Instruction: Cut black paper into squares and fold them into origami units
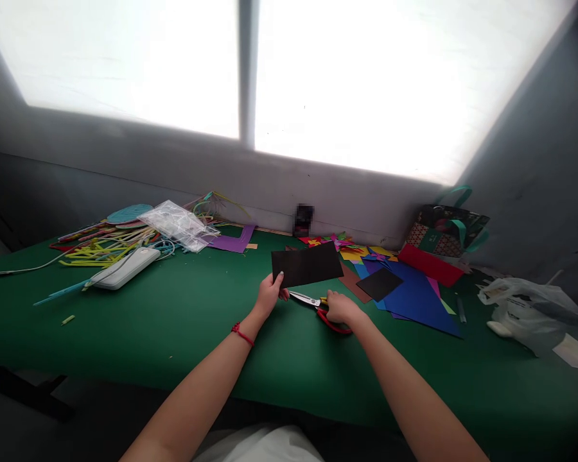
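I'm seeing the left hand (268,295) pinching black paper (307,264) at its lower left corner, thumb pressing the front; the sheet is extending up and right from those fingers. It is looking light, thin and easily creased, so an edge hold is probably serving best. Below the paper, scissors (313,301) are pointing toward the left fingers, likely weightier and rigid; the right hand (341,308) is gripping the handles, fingers curled, seemingly the safest hold.
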### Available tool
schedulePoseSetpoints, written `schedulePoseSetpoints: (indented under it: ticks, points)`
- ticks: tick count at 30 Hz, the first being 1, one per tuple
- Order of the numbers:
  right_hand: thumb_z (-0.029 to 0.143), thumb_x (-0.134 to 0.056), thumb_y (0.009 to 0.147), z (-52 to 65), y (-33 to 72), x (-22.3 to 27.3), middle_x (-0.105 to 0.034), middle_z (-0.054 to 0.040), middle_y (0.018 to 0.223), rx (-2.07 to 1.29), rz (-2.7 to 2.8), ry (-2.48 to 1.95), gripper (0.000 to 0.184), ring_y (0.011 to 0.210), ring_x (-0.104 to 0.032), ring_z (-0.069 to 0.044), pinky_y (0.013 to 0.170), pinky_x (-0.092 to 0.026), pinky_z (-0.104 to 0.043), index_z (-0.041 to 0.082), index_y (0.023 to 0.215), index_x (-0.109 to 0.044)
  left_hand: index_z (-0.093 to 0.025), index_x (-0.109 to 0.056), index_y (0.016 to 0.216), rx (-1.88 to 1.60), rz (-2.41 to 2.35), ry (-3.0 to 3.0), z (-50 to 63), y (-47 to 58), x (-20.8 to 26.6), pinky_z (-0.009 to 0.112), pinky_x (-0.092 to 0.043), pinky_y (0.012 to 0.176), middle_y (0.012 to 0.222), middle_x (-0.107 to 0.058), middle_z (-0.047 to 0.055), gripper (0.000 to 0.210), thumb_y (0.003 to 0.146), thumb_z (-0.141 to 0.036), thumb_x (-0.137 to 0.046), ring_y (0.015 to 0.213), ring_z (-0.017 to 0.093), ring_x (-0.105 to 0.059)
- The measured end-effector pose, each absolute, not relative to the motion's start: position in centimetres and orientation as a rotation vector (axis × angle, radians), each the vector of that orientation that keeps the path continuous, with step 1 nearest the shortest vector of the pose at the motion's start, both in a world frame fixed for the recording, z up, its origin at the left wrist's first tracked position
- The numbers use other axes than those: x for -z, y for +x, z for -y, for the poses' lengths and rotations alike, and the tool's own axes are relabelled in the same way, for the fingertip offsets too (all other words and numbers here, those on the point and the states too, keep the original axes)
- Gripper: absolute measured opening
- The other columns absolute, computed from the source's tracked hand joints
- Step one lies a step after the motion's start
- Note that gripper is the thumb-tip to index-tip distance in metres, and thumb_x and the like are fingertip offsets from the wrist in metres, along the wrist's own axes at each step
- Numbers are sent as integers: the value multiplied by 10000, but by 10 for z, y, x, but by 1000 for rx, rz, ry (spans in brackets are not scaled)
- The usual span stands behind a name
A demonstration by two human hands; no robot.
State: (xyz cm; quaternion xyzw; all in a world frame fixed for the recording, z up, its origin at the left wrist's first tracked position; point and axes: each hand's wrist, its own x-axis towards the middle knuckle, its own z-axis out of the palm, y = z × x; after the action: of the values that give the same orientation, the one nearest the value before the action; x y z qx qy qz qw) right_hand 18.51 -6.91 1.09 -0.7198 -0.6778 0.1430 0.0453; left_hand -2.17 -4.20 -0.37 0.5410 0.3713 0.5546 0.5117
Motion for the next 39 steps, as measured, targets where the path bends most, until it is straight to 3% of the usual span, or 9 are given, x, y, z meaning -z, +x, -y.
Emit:
schedulePoseSetpoints:
  ticks: [4, 8, 12, 14, 17, 23, 29, 34, 39]
  points:
    - [252, -656, 568, 72, 192, 0, -581, -83, 746, -527, 1957, -2137, 229, 626, -572, -215, 450, -357, -259, 184, 730, -509, -166, -458, 717, -1359, -909, 1299, 42, -24, 1, 232, -397, 421, 443, -554, -6, 338, 778, -498, -428, 378, 131, -520]
    - [241, -692, 533, 81, 185, 15, -553, -50, 629, -737, 1215, -1871, 252, 489, -516, -167, 363, -314, -240, 198, 637, -466, -164, -451, 721, -1447, -954, 1264, 39, -25, 2, 225, -401, 418, 444, -548, -5, 326, 789, -481, -415, 380, 124, -514]
    - [398, -613, 658, 81, 166, 17, -603, -49, 688, -870, 1093, -1666, 250, 425, -483, -116, 337, -370, -241, 199, 749, -492, -169, -422, 665, -1526, -1066, 1124, 33, -31, 10, 215, -396, 402, 442, -542, -2, 314, 785, -459, -426, 364, 110, -496]
    - [385, -617, 667, 77, 156, 19, -623, -56, 748, -1110, 841, -1217, 249, 413, -453, -90, 322, -369, -223, 195, 773, -498, -168, -418, 656, -1538, -1094, 1051, 29, -34, 14, 214, -400, 405, 455, -554, 7, 307, 776, -450, -439, 375, 110, -506]
    - [308, -640, 659, 72, 147, 26, -644, -55, 793, -1230, 589, -929, 205, 383, -403, -56, 299, -362, -193, 197, 722, -480, -165, -425, 651, -1537, -1092, 1022, 27, -36, 16, 208, -394, 399, 453, -556, 12, 299, 771, -438, -442, 369, 106, -503]
    - [244, -671, 629, 73, 153, 32, -629, -43, 876, -1221, 545, -842, 202, 378, -392, -38, 303, -394, -191, 194, 688, -484, -166, -444, 653, -1416, -1008, 1189, 35, -27, 11, 208, -377, 365, 396, -526, -3, 294, 760, -439, -465, 324, 113, -478]
    - [233, -734, 557, 77, 149, 24, -499, 68, 630, -1170, 517, -818, 307, 406, -408, -36, 323, -370, -160, 215, 750, -495, -158, -472, 694, -1279, -942, 1326, 40, -23, 9, 206, -373, 361, 389, -530, -3, 297, 762, -447, -463, 332, 124, -495]
    - [271, -708, 595, 78, 148, 25, -421, 77, 578, -1099, 563, -850, 268, 397, -403, -50, 320, -355, -187, 218, 765, -508, -153, -492, 745, -1131, -932, 1377, 39, -20, 13, 193, -352, 347, 388, -535, -8, 274, 751, -427, -486, 325, 124, -502]
    - [277, -702, 595, 77, 150, 29, -380, 91, 509, -1015, 496, -875, 254, 380, -409, -64, 341, -385, -215, 210, 710, -485, -162, -518, 1008, -1080, -898, 1467, 45, -16, 13, 207, -375, 356, 503, -603, 19, 332, 751, -372, -499, 365, 141, -541]
